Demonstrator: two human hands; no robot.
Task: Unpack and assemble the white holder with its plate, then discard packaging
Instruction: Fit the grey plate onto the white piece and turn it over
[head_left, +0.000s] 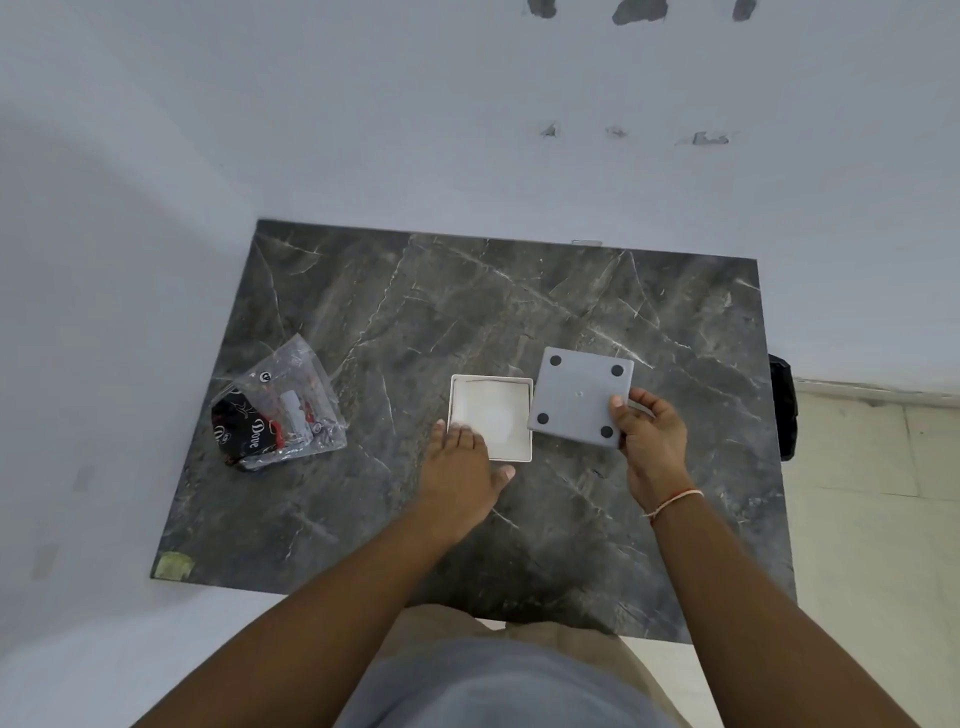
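A white square plate (493, 413) with a raised rim lies flat near the middle of the dark marble table (467, 301). My left hand (460, 462) rests palm down on the plate's near left corner, fingers spread. Just to the right, my right hand (652, 436) grips a square white holder (579, 395) by its near right corner. The holder is tilted with its underside up, showing several round black feet. Its left edge sits close beside the plate's right rim.
A crumpled clear plastic bag (280, 405) with black, red and white printed packaging inside lies on the table's left part. A black object (782, 405) hangs off the table's right edge. White walls stand behind and to the left; pale floor tiles lie at the right.
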